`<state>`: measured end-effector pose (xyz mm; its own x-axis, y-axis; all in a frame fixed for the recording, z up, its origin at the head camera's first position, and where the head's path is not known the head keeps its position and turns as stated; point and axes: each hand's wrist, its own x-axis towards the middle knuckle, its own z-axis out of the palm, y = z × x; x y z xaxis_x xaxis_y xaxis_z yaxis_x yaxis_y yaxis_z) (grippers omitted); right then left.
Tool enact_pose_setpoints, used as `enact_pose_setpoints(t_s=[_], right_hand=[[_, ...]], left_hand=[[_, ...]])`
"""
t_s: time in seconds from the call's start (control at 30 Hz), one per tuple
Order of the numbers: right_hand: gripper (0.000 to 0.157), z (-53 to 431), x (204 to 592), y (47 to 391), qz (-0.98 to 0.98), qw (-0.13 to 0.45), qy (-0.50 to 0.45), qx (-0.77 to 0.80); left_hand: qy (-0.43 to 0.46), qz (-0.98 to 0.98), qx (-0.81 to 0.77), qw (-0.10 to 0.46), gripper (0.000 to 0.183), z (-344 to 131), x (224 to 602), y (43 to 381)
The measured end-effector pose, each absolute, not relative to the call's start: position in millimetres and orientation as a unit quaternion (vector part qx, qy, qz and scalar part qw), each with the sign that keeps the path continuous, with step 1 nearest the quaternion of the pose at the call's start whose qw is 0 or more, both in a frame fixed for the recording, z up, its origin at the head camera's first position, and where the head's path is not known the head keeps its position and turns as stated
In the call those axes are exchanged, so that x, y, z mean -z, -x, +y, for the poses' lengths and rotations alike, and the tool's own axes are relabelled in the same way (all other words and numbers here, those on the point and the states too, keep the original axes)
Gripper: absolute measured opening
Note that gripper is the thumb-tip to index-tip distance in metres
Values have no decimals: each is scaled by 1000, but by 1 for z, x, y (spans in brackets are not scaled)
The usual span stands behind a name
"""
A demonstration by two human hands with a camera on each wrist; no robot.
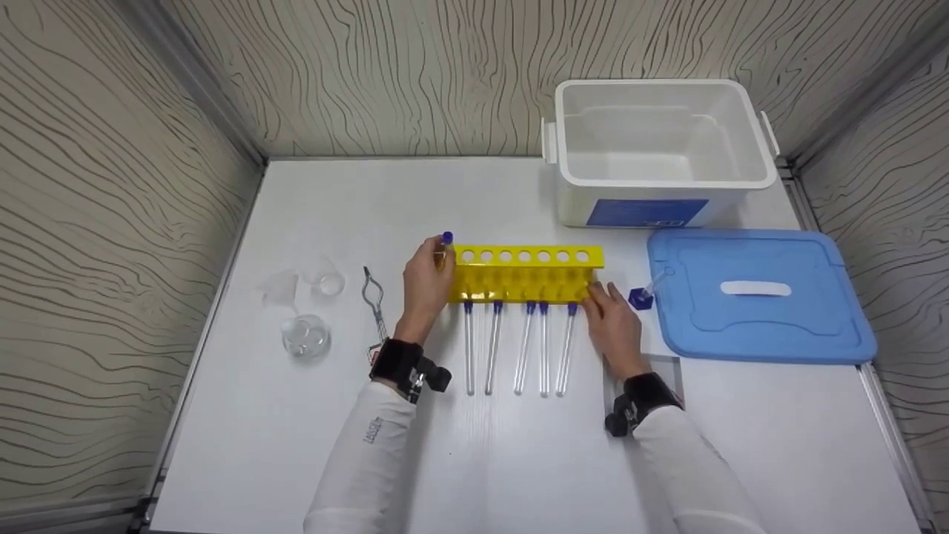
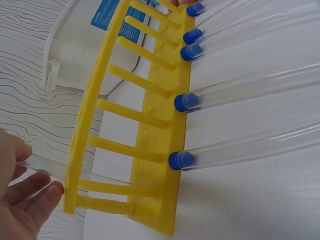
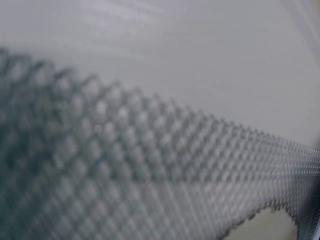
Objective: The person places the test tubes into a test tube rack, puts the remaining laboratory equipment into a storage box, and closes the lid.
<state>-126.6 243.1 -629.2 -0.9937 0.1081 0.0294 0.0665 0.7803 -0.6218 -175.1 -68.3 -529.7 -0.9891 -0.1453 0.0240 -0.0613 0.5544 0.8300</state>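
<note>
A yellow test tube rack (image 1: 524,274) stands upright at the middle of the table. At its left end my left hand (image 1: 430,278) pinches a clear test tube (image 2: 45,165) with a blue cap (image 1: 447,237). In the left wrist view, this tube passes through the rack's end hole, the fingers close above the top bar. My right hand (image 1: 614,326) is at the rack's right end, fingertips against its lower edge. Several capped test tubes (image 1: 543,352) lie in a row before the rack, blue caps toward it. The right wrist view shows only blurred wire mesh (image 3: 150,150).
A white bin (image 1: 667,182) stands at the back right, its blue lid (image 1: 764,311) in front. Beside the lid lies a small blue-based glass piece (image 1: 642,298). To the left are metal tongs (image 1: 374,297), a round glass flask (image 1: 305,337), a funnel (image 1: 280,285) and a clear beaker (image 1: 326,280).
</note>
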Motion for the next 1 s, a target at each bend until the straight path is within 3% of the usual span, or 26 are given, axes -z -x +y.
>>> enact_pose_setpoints(t_s=[0.3, 0.7, 1.0], right_hand=[[45, 243, 628, 127, -942, 23, 48, -331], [47, 243, 628, 125, -944, 23, 49, -325], [46, 244, 629, 126, -943, 20, 50, -328]], left_hand=[[-54, -878, 472, 62, 41, -75, 508, 169], [27, -871, 442, 211, 31, -80, 491, 147], [49, -866, 438, 236, 27, -79, 496, 133]])
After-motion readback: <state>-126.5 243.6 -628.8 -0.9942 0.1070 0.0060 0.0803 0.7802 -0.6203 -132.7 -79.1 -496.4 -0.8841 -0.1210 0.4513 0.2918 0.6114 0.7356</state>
